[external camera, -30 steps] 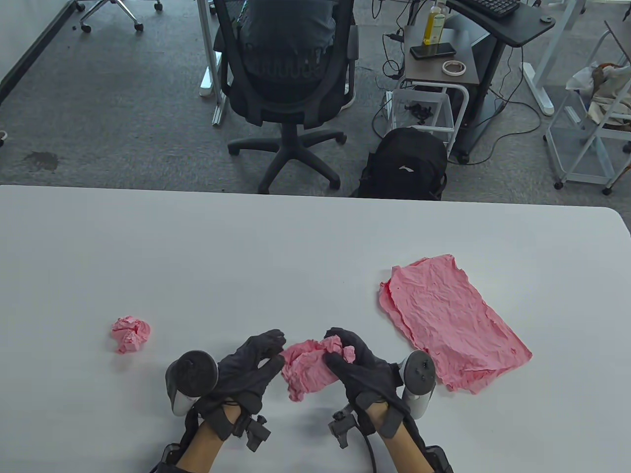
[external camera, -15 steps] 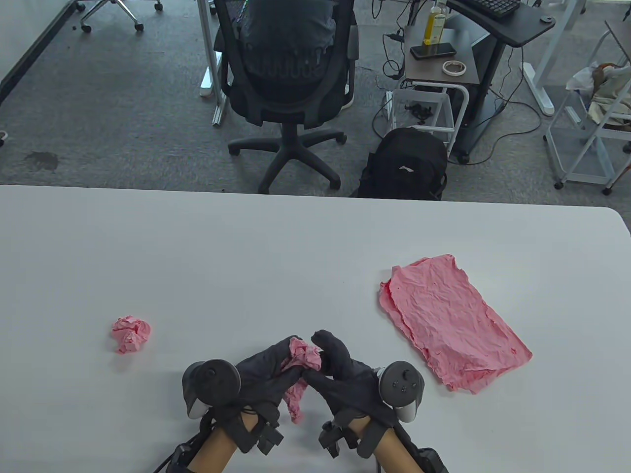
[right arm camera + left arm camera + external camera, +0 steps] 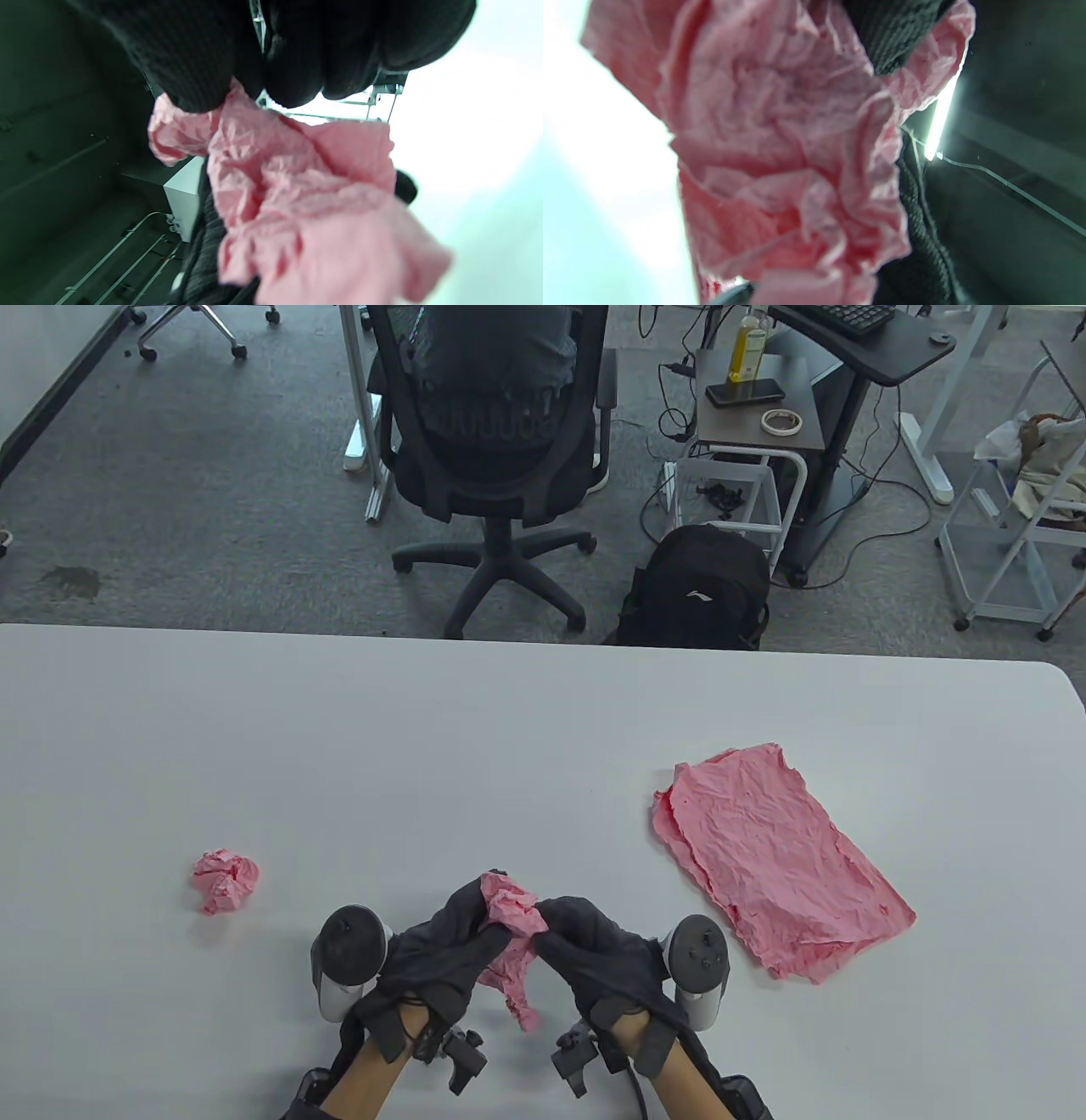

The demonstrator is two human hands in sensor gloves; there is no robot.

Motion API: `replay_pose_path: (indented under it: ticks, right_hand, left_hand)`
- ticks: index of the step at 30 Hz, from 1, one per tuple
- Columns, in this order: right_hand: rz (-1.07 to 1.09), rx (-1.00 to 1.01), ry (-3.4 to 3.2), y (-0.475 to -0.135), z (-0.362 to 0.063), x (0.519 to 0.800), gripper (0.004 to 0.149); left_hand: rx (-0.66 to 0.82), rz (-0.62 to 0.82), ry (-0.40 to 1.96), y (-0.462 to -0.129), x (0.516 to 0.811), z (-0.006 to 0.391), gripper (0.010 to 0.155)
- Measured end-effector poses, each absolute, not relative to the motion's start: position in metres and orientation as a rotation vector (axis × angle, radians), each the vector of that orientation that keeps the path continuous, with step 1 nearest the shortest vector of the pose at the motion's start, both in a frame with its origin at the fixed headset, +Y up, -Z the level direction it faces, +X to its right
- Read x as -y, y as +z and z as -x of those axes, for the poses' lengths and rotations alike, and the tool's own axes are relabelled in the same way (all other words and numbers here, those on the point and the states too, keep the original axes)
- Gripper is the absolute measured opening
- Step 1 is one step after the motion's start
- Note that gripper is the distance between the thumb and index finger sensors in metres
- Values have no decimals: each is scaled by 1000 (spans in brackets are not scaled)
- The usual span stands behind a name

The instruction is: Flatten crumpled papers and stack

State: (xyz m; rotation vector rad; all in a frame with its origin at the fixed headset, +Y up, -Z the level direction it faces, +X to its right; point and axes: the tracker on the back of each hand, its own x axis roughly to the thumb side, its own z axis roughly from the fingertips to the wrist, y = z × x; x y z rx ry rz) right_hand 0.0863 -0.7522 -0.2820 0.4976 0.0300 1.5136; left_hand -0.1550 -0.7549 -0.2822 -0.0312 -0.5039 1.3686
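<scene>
Both hands are curled on one half-opened wad of crumpled pink paper (image 3: 512, 937), held just above the near edge of the white table (image 3: 475, 746): the left hand (image 3: 441, 954) pinches its left side, the right hand (image 3: 598, 954) its upper right, and a loose tail of the sheet hangs down between the wrists. In the right wrist view the right hand's fingertips (image 3: 195, 91) bite into a top fold of the paper, and in the left wrist view a gloved finger of the left hand (image 3: 891, 38) presses into the paper from above.

By my reading, the step in hand is unfolding this wad; it is partly loosened but far from flat. The next move calls for drawing the two grips apart gently, since such thin creased paper could tear, then laying it down and smoothing it with flat palms.

To the right, well apart, lies the flattened pink sheet stack (image 3: 776, 861), wrinkled but spread out, where this one should go. To the left, a small tight pink paper ball (image 3: 225, 882) sits untouched, so more work remains after this sheet.
</scene>
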Motion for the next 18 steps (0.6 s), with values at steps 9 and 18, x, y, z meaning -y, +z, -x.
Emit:
replay_pose_path:
  ticks: [9, 18]
  right_hand:
    - [-444, 46, 1446, -283, -94, 750, 43]
    - [-477, 406, 1709, -270, -99, 732, 46]
  left_hand:
    - [451, -74, 1221, -279, 750, 160, 73]
    - [493, -171, 1087, -267, 734, 151, 66]
